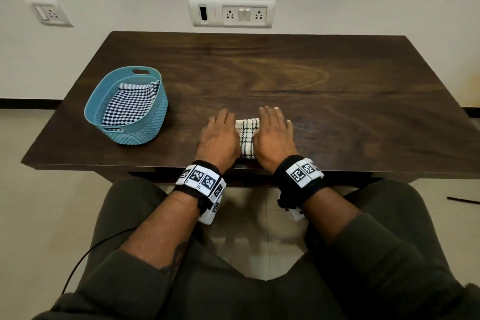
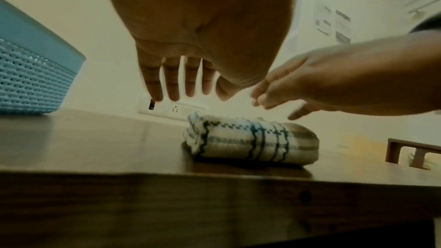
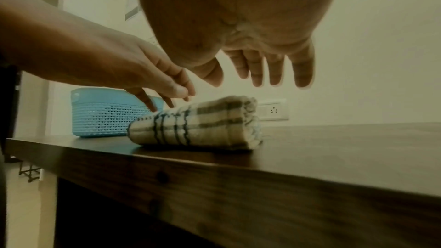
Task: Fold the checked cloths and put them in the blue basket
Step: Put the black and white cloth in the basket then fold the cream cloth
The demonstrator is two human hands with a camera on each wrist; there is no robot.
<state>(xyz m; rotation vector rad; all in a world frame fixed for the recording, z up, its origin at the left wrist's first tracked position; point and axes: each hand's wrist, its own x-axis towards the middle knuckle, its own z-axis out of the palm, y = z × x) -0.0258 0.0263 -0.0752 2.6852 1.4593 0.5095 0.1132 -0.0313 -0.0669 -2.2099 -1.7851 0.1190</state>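
Folding looks finished on the white checked cloth, a thick bundle lying near the front edge of the table. The left hand and right hand hang flat on either side of it, fingers straight and slightly spread, holding nothing; the wrist views show both raised clear of the cloth. The blue basket, well off to the left, already holds a dark checked cloth. Next, I judge, both hands must close on the bundle's sides and carry it over without loosening it.
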